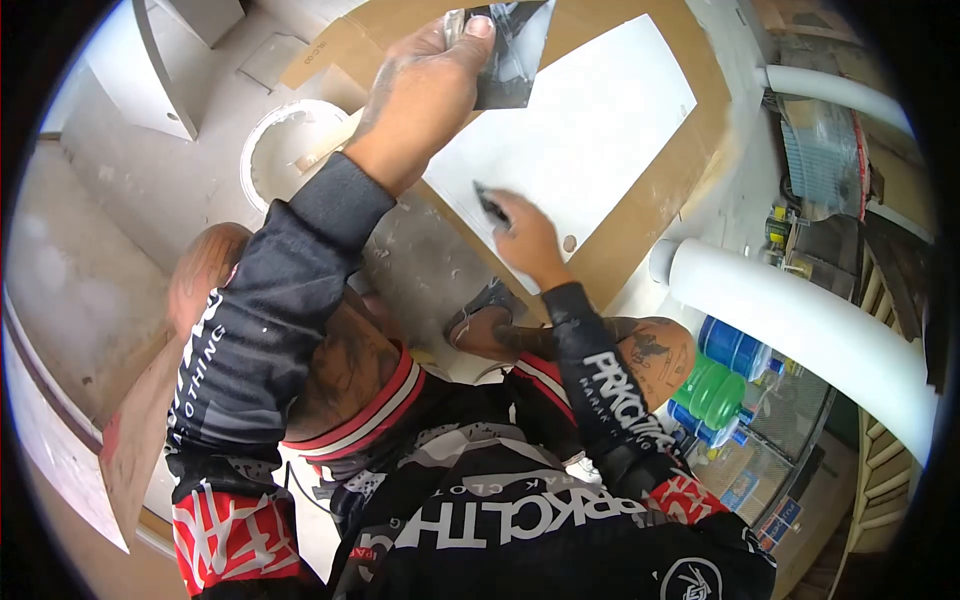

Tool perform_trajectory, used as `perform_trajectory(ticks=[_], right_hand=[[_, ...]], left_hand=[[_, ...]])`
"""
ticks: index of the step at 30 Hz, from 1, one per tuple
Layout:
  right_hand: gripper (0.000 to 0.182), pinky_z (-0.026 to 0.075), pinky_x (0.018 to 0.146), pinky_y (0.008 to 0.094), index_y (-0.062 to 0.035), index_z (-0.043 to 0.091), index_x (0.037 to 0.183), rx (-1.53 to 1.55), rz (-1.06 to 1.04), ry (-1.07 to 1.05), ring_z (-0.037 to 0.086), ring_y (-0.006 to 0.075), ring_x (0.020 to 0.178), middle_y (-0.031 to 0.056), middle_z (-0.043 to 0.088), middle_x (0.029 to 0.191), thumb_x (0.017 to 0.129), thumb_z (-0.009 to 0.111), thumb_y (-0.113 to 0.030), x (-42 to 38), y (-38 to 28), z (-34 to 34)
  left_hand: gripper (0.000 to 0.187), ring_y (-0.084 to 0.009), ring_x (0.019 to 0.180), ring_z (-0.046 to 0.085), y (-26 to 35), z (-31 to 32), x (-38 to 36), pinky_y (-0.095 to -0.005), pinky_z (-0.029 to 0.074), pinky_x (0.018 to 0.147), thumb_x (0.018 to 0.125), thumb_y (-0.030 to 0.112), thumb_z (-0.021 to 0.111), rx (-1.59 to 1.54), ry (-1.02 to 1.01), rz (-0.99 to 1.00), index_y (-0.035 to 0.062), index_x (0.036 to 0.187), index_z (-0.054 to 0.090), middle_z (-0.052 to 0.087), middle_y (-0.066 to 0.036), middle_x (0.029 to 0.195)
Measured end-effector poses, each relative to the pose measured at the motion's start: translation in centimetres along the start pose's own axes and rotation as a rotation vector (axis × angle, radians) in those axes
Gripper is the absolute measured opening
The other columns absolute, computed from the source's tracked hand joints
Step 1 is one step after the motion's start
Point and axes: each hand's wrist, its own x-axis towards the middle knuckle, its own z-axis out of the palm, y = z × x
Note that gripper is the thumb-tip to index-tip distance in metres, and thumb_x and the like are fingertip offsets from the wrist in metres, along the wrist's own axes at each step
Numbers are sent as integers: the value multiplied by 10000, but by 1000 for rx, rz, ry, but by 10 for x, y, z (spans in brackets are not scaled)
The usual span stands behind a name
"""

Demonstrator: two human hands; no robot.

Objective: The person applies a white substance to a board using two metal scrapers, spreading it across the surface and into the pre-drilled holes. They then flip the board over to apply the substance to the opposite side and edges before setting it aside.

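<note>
My left hand (430, 75) is raised at the top of the view, shut on a dark, smeared metal plate (512, 55). My right hand (527, 238) is lower and to the right, gripping a small dark scraper (490, 204) whose blade rests on the lower edge of a white panel (590, 120). The panel lies on a sheet of brown cardboard (650, 205) on the grey floor. Both arms wear black printed sleeves, and my knees and one sandalled foot (482, 322) show below the hands.
A white bucket (290, 150) stands left of the cardboard. A thick white pipe (800, 320) runs along the right side, with a thinner one (840, 92) above it. Green (714, 388) and blue (736, 346) bottles sit under the pipe. A brown board (130, 445) leans at lower left.
</note>
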Motion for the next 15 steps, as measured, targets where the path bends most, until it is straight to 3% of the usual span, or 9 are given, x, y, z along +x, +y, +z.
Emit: perform_trajectory(ticks=[2,5,7,8,10,11,12,14,15], right_hand=[[341,472,876,398,-54,623,1115,43,37,-18,595,332,1027,136,633,1137,782,602,-123,-23,-21,17],[343,466,902,396,-47,610,1140,-80,4,-112,578,314,1078,129,610,1187,801,607,-101,-54,-46,14],[357,441,915,385,-51,608,1154,-181,-7,-207,569,294,1093,110,621,1179,799,611,-92,-62,-65,0],[357,441,915,385,-51,608,1154,-193,-22,-203,569,294,1093,110,621,1179,799,611,-92,-60,-71,-15],[386,424,961,394,-41,584,1200,-134,-116,11,568,279,1127,136,603,1216,817,550,-13,-53,-85,-64],[427,412,988,414,-37,566,1225,-58,-135,81,553,302,1157,163,590,1231,807,520,38,-50,-94,-89],[472,401,1015,433,-33,548,1250,16,-153,155,539,325,1187,190,578,1246,798,489,89,-48,-103,-112],[509,390,1024,462,-38,541,1256,80,-188,292,518,369,1203,209,567,1251,776,482,120,-47,-121,-142],[547,379,1033,491,-44,534,1262,147,-221,421,496,414,1219,227,557,1256,754,475,150,-48,-124,-151]], left_hand=[[356,-133,792,540,-10,-3,-1,-290,444,760,948,325,518,4,-70,-28,7,1063,631,641,-65,877],[356,-138,786,552,-17,-2,0,-290,446,750,943,308,523,-54,-58,76,-8,1072,623,649,-82,940],[332,-137,796,569,-8,-3,-3,-277,461,727,936,289,527,-68,-22,-78,-9,1055,613,639,-76,927],[332,-137,796,569,-4,-6,-3,-277,461,727,936,289,527,-76,-14,-61,-9,1055,613,639,-76,927],[312,-138,835,594,-3,-10,-6,-288,499,713,924,278,537,-225,-81,-98,5,1067,587,623,-60,902],[280,-157,854,620,-8,-8,0,-334,551,714,922,246,513,-452,-83,-323,34,1100,555,613,-53,918],[280,-157,854,620,-10,-7,-1,-334,551,714,922,246,513,-454,-89,-315,34,1100,555,613,-53,918],[256,-179,844,640,-9,-4,-12,-381,572,714,924,212,478,-569,-234,-582,50,1112,541,615,-50,966],[243,-150,809,654,0,2,-22,-301,580,656,941,291,485,-616,-316,-703,101,1062,575,620,-15,936]])
